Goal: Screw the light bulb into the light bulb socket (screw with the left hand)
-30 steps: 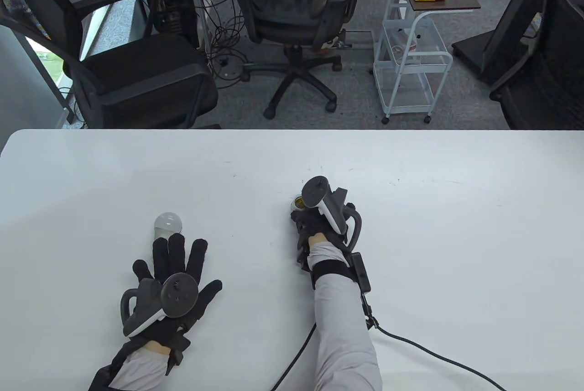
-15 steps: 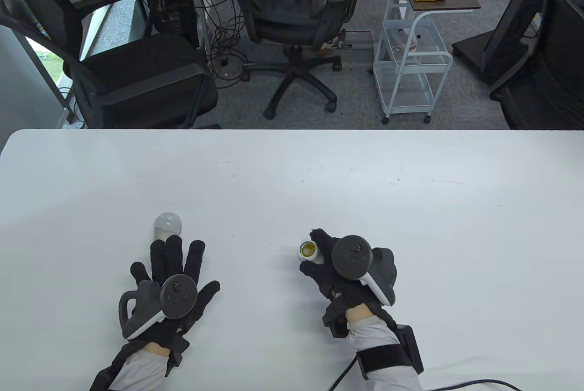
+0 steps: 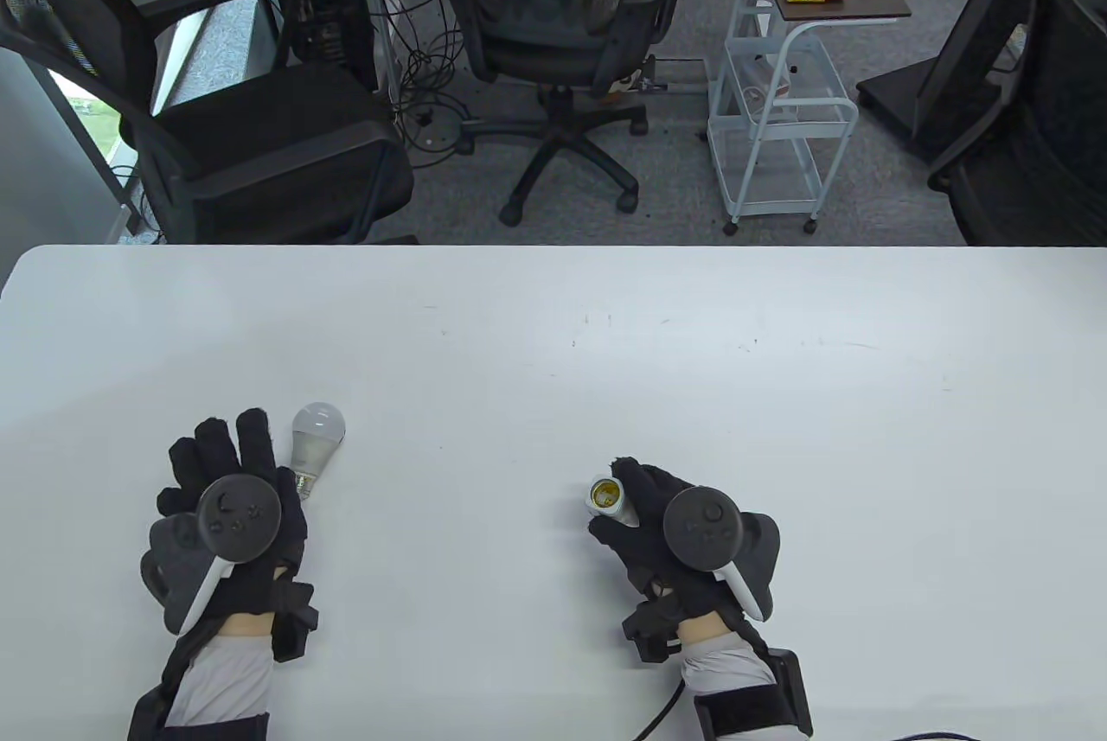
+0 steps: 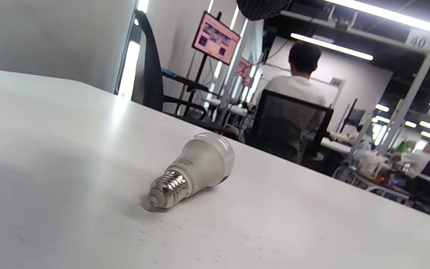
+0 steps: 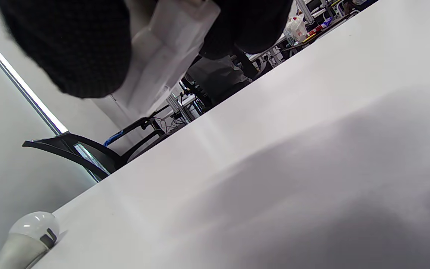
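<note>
A white light bulb (image 3: 313, 442) lies on its side on the white table (image 3: 553, 326), its metal screw base pointing toward the near edge. It also shows in the left wrist view (image 4: 194, 169) and the right wrist view (image 5: 26, 235). My left hand (image 3: 227, 464) is just left of the bulb, fingers spread, holding nothing. My right hand (image 3: 636, 507) grips a white socket (image 3: 605, 497) with its brass-lined opening facing left, held above the table. The socket also shows in the right wrist view (image 5: 162, 48) between the gloved fingers.
Black office chairs (image 3: 277, 127) and a white wire cart (image 3: 778, 110) stand beyond the table's far edge. A black cable (image 3: 657, 711) runs off my right wrist at the near edge.
My right hand picked up the socket from mid-table and drew it toward the near edge. My left hand shifted left off the bulb, so the bulb's base now shows.
</note>
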A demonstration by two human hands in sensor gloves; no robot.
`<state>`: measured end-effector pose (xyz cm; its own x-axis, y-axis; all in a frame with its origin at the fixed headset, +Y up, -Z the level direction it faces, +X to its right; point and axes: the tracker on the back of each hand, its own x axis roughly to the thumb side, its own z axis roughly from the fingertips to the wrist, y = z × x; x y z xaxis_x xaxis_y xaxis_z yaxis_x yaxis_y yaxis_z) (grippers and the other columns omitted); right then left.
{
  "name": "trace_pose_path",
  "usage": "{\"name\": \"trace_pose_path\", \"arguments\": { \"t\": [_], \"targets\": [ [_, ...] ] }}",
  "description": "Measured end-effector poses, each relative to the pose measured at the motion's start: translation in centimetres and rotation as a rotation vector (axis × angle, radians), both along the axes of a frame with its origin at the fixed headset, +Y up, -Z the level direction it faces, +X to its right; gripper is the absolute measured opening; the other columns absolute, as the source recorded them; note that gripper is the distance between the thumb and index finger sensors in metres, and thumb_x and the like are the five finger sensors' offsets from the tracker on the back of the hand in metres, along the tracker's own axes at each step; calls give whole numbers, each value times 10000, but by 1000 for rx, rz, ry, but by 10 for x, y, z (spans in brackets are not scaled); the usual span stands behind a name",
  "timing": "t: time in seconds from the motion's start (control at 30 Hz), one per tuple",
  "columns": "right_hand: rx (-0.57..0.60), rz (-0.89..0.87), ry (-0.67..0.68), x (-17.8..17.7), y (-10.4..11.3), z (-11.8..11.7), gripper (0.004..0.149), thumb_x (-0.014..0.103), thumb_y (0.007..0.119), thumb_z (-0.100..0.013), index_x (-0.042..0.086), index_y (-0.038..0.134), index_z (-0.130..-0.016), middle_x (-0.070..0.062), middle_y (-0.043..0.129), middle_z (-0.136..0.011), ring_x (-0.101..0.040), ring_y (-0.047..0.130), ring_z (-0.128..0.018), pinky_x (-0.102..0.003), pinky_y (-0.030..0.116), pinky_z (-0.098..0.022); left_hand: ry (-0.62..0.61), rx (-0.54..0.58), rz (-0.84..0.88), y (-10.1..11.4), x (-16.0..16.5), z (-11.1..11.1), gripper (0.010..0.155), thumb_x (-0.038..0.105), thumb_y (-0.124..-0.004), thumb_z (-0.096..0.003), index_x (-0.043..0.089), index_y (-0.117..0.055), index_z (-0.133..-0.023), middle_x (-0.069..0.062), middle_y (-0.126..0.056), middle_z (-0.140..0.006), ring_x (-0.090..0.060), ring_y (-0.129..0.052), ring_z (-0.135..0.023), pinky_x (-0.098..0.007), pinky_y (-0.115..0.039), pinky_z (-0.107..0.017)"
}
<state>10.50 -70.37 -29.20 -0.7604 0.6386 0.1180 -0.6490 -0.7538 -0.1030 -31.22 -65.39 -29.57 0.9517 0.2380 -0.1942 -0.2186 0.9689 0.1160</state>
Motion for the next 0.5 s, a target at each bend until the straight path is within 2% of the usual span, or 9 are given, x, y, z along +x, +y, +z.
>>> {"name": "trace_pose_path", "arguments": {
  "t": [0.13, 0.27, 0.4, 0.5],
  "targets": [
    [10, -31, 2, 2, 1, 0, 665, 357, 936, -434, 127, 645, -987, -184, 693, -982, -451, 675, -896, -747, 367, -664, -10, -140, -176, -10, 11, -27, 696, 307, -610, -652, 197, -179, -1187, -289, -187, -1201, -555, -213, -1071, -813, -293, -686],
    [9, -45, 7, 3, 2, -1, 664, 355, 935, -436, 124, 645, -987, -187, 695, -979, -451, 679, -893, -747, 368, -663, 13, -232, -233, -22, 16, -58, 811, 366, -674, -647, 216, -63, -1159, -298, -161, -1196, -549, -296, -1080, -805, -327, -696],
    [2, -61, 1, 6, 2, -1, 666, 354, 933, -438, 123, 640, -990, -191, 691, -981, -455, 672, -897, -749, 362, -662, 76, -377, -235, -36, 15, -86, 926, 440, -723, -638, 264, 49, -1119, -303, -94, -1194, -567, -167, -1068, -817, -253, -684],
    [-13, -57, 8, 4, 0, -4, 668, 352, 933, -439, 120, 639, -991, -192, 689, -982, -458, 668, -898, -751, 358, -661, 110, -471, -188, -51, 13, -100, 967, 483, -754, -629, 322, 74, -1101, -312, -145, -1205, -591, -133, -1054, -825, -237, -675]
  ]
}}
